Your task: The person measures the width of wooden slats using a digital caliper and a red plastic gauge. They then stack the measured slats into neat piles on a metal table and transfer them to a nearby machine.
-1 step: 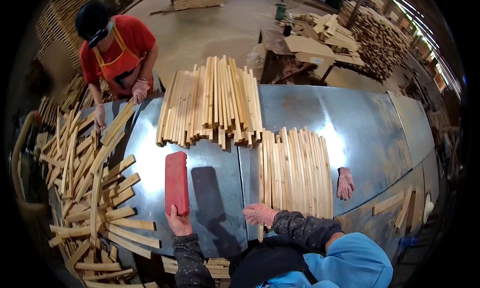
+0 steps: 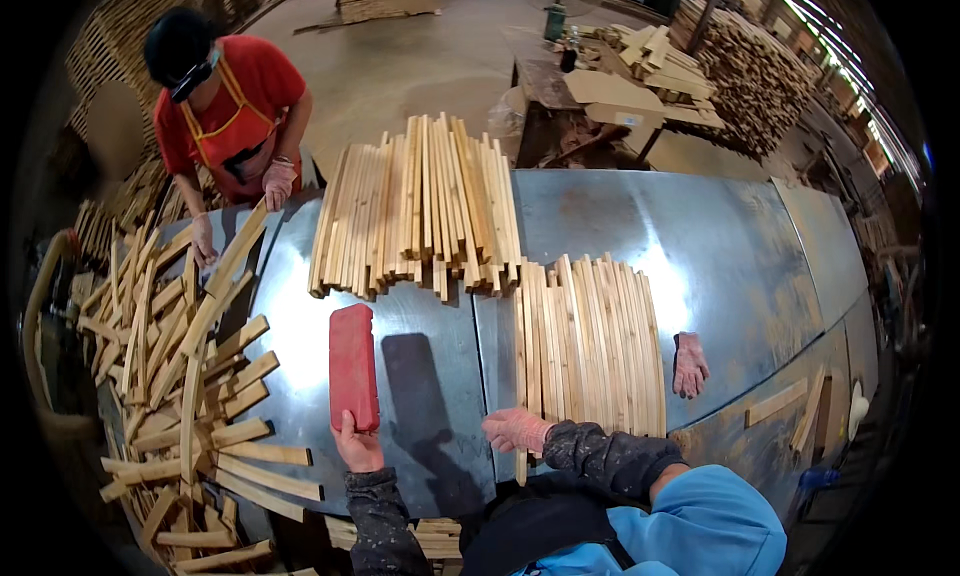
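A long red block [image 2: 352, 361] is held up over the metal table, its lower end in my bare left hand [image 2: 358, 444]. The fingers are closed round that end, and the block's shadow falls on the table to its right. My right hand [image 2: 516, 431] wears a pink-white glove and lies over the lower left edge of a row of wooden strips [image 2: 595, 341]. Its fingers are curled together; what they hold, if anything, is hidden. Beyond the block, a higher stack of strips [image 2: 420, 211] lies on the table.
At the left, a co-worker [image 2: 235, 106] handles a long strip [image 2: 240, 236] over a jumbled heap of wood [image 2: 165, 346]. An empty glove [image 2: 690, 366] lies on the metal table [image 2: 740, 246] right of the row. Loose offcuts [image 2: 776, 404] lie farther right.
The co-worker's long strip and nearer hand have shifted slightly. My hands and the red block keep their places, with only a slight shift of the whole view.
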Available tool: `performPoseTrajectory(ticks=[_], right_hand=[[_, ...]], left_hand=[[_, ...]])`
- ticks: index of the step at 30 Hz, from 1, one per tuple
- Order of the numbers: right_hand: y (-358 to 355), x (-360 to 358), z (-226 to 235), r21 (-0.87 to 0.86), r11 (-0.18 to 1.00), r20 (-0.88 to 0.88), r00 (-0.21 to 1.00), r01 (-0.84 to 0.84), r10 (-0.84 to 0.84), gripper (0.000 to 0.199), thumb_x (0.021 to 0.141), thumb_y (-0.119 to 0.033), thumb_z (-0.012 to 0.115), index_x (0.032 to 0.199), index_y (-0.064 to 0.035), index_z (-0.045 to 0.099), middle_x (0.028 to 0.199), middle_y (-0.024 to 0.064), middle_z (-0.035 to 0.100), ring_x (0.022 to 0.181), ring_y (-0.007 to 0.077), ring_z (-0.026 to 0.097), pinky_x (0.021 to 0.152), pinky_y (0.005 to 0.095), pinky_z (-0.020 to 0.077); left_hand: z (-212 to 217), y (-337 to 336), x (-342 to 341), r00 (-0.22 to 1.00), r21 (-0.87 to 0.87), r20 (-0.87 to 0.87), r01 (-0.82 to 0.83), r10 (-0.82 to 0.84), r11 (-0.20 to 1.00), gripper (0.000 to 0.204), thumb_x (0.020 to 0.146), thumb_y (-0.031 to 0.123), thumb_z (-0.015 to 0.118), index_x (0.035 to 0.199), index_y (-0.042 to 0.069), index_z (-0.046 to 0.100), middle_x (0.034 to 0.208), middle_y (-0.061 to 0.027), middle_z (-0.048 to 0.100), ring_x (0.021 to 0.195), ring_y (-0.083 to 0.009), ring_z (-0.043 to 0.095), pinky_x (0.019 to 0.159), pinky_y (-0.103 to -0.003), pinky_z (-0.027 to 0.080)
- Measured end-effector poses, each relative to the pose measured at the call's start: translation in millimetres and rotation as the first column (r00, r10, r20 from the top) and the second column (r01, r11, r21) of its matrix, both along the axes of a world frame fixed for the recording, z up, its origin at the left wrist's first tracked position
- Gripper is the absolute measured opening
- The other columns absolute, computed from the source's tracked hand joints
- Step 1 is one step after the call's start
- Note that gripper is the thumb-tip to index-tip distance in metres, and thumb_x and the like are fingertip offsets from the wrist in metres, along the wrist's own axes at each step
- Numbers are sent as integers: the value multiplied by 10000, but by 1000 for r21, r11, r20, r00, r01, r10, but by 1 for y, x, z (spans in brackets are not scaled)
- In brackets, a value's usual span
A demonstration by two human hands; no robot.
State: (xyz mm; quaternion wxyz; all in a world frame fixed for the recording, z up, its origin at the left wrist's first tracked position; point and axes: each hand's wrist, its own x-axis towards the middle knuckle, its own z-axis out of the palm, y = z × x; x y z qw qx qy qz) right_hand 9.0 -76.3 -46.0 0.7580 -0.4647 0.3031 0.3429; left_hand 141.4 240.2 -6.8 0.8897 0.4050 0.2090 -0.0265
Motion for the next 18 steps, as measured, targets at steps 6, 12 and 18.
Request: performPoseTrajectory(ticks=[6,12,18], right_hand=[[14,70,67,235,972,228,973,-17,-38,453,1050,-304,637,1397,-19,573,1075,43,649,885,147,640,791,318,569],[-31,93,100,139,860,374,778,491,-505,434,1003,-297,736,1352,-64,625,1107,33,704,907,134,655,746,289,545],[-173,87,78,177,741,382,648,648,-658,347,991,-251,728,1276,-69,649,1085,21,712,879,134,675,738,289,534]], left_hand=[[-20,-81,27,964,-71,15,264,-264,962,437,1006,113,682,1431,73,587,1322,-87,689,1154,-259,689,942,-434,586],[-23,-207,18,807,-301,-14,559,-590,772,351,1049,352,627,1220,55,702,1073,-79,777,902,-205,731,720,-311,545],[-2,-348,13,819,-86,81,573,-568,815,363,1050,147,660,1395,51,597,1294,-39,687,1066,-160,668,862,-311,542]])
